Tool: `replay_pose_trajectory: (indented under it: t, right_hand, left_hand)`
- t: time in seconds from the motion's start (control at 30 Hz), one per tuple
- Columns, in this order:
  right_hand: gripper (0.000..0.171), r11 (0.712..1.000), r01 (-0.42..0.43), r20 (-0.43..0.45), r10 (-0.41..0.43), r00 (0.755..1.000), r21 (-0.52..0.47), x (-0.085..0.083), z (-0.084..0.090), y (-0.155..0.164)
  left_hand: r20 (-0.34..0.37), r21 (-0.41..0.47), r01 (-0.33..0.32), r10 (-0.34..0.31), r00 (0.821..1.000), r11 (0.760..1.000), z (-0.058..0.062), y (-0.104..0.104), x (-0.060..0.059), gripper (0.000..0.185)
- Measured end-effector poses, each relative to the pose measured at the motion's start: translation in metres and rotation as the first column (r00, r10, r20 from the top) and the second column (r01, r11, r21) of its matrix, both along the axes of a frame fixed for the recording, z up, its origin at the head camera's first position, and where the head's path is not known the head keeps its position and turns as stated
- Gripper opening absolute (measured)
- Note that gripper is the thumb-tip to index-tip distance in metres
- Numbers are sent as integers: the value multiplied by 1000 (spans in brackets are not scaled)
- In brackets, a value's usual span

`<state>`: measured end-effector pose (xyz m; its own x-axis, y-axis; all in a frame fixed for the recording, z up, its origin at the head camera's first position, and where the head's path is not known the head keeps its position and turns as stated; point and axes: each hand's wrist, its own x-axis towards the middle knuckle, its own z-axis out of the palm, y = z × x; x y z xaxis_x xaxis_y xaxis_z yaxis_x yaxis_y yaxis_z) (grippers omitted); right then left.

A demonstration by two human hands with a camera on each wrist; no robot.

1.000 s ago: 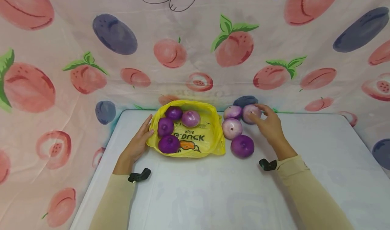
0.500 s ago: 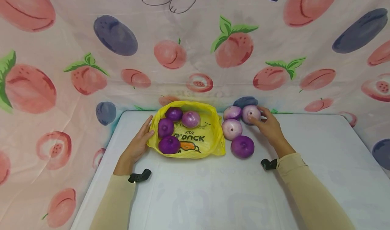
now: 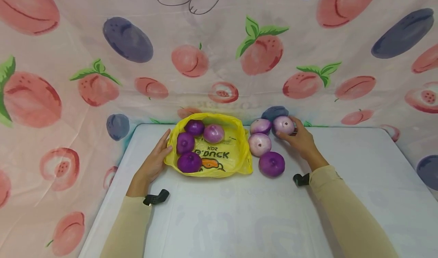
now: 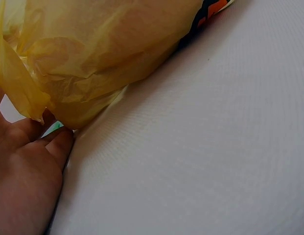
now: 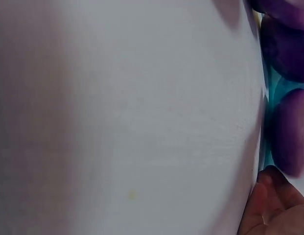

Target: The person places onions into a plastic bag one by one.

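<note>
My right hand [image 3: 303, 139] grips a pale purple onion [image 3: 284, 123] near the table's back edge, thumb at its front and fingers behind it. In the right wrist view that onion [image 5: 292, 134] shows at the right edge, the fingers [image 5: 279, 193] just below it. At the left side of an open yellow plastic bag [image 3: 236, 160], my left hand [image 3: 154, 165] rests with its fingers extended along the wall. The left wrist view shows the bag [image 4: 103, 54] above the fingertips. Several onions lie inside the bag, among them a dark purple onion [image 3: 189, 162] and a paler onion [image 3: 213, 133].
Between the bag and my right hand stand a tilted onion [image 3: 261, 126], a whitish onion [image 3: 259, 144] and a purple onion [image 3: 272, 164]. All are on a white-covered table [image 3: 219, 216]. A fruit-print cloth [image 3: 191, 30] rises behind the table and along the left.
My right hand has closed further around the pale onion and turned it slightly, its root spot now shifted to the right. The left hand and the bag stay in place.
</note>
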<state>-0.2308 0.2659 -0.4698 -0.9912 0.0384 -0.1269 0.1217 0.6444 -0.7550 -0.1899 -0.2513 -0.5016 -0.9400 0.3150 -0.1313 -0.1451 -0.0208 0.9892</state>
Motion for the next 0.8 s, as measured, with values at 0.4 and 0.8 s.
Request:
replay_pose_trajectory:
  t: [0.4,0.8]
  right_hand:
    - [102,997,-51,49,47,998,66,-6,0,1]
    - [101,994,-86,85,80,993,74,-11,-1,-2]
  left_hand:
    - [5,-27,-6,6,1000,1000,2,1,1,71]
    - [2,-26,1,-1,1000,1000,3,1,1,73]
